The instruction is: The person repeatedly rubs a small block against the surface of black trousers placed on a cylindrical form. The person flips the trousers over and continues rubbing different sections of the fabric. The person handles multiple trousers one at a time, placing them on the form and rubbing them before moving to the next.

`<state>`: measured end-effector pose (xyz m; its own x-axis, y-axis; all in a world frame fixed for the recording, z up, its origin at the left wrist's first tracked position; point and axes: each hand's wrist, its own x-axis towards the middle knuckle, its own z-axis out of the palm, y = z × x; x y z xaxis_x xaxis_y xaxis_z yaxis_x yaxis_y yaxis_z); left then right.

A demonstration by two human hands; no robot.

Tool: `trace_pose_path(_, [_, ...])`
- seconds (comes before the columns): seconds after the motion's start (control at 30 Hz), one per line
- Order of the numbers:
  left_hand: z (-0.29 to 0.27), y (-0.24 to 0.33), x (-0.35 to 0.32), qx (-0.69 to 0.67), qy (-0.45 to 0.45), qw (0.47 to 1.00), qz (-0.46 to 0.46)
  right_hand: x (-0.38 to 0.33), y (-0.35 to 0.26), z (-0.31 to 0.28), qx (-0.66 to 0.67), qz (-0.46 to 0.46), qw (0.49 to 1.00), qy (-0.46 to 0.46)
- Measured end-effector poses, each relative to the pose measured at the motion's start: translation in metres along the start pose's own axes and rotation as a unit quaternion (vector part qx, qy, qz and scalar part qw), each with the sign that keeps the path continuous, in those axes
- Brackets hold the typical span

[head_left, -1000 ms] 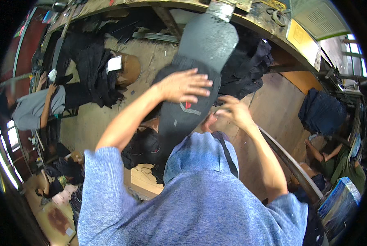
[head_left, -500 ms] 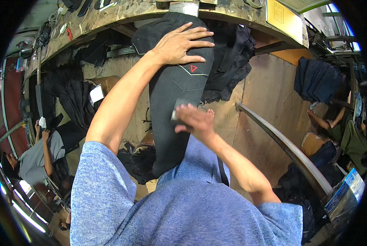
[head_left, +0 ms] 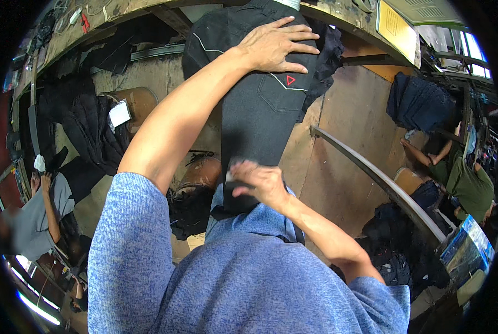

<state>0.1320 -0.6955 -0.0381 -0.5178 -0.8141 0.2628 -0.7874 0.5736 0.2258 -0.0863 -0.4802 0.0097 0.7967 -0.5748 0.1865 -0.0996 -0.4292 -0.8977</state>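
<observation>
A pair of dark grey trousers (head_left: 258, 125) lies lengthwise in front of me, from the wooden table edge down to my lap. A back pocket with white piping and a small red triangle mark shows on it. Spread flat over the upper part, near the waistband, is my left hand (head_left: 277, 45), fingers apart. Lower on the leg, my right hand (head_left: 262, 183) is smeared by motion, its fingers bent over a small whitish thing (head_left: 228, 177) that I cannot make out.
A wooden table (head_left: 346, 25) runs across the far side, bearing a yellow booklet (head_left: 396, 28). Folded dark jeans (head_left: 420, 106) lie at right. A metal rail (head_left: 380, 186) slants across the right. People sit at far left (head_left: 37, 214) and far right (head_left: 465, 181).
My right hand has slid down the trouser leg toward my lap. My left hand stays flat near the waistband; the view has shifted, so trousers and hand appear farther right and higher.
</observation>
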Motion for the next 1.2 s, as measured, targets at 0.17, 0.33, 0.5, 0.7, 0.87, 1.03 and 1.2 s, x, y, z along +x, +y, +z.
trace_pose_path(0.17, [0.002, -0.001, 0.0, 0.021, 0.026, 0.999, 0.011, 0.057, 0.025, -0.028, -0.089, -0.001, 0.991, 0.096])
trace_pose_path(0.33, [0.002, -0.005, 0.004, 0.031, 0.024, 0.999, 0.033, 0.022, 0.026, 0.021, -0.129, -0.027, 0.98, 0.146])
trace_pose_path(0.5, [-0.009, -0.022, 0.029, 0.031, -0.013, 0.989, 0.141, 0.025, 0.005, 0.019, -0.012, -0.029, 0.999, -0.007])
trace_pose_path(0.7, [-0.008, -0.036, 0.039, -0.066, -0.029, 0.984, 0.161, 0.127, 0.105, -0.009, -0.159, -0.032, 0.968, 0.192])
trace_pose_path(0.87, [-0.006, -0.033, 0.035, -0.06, -0.001, 0.986, 0.153, 0.052, 0.045, 0.045, -0.031, 0.127, 0.984, 0.122])
trace_pose_path(1.03, [-0.013, -0.032, 0.038, -0.055, -0.017, 0.987, 0.147, 0.067, 0.024, 0.022, 0.097, -0.063, 0.993, -0.023])
trace_pose_path(1.2, [-0.01, -0.033, 0.038, -0.043, -0.018, 0.988, 0.147, 0.103, 0.071, 0.007, -0.094, -0.017, 0.982, 0.162])
